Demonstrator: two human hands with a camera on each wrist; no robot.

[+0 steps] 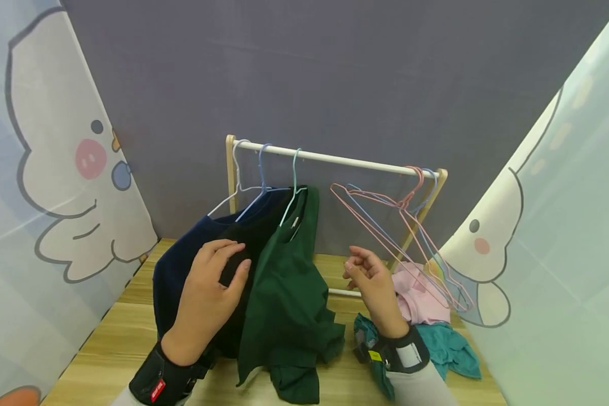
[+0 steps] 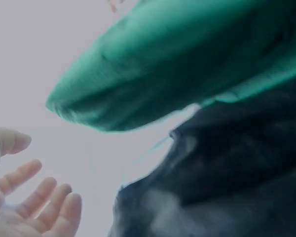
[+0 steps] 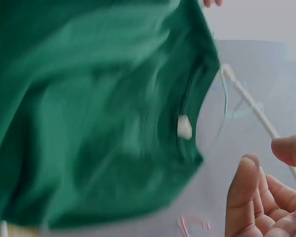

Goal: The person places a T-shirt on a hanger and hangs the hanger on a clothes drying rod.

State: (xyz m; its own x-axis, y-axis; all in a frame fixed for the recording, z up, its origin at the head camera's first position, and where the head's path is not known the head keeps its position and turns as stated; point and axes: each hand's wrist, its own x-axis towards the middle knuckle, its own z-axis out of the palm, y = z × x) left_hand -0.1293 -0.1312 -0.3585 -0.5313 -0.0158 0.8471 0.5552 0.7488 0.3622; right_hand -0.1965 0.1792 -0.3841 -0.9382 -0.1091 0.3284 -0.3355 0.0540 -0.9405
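A dark green shirt (image 1: 291,293) hangs from a mint hanger (image 1: 294,175) on the rack. To its left a black garment (image 1: 254,239) and a navy garment (image 1: 182,262) hang on a blue hanger (image 1: 261,169) and a white hanger (image 1: 237,169). My left hand (image 1: 208,290) is in front of these dark clothes, thumb and fingers spread apart, holding nothing. Right of the green shirt, my right hand (image 1: 375,287) is raised with loosely bent fingers and nothing in them. In the right wrist view, a white label (image 3: 184,127) shows at the shirt's neckline.
The rack's white rail (image 1: 345,160) runs between wooden end posts. Pink hangers (image 1: 411,197) and a blue hanger (image 1: 431,194) hang bare at its right end. Below them, pink cloth (image 1: 418,299) and teal cloth (image 1: 451,347) lie on the wooden table (image 1: 106,344). Patterned curtains flank both sides.
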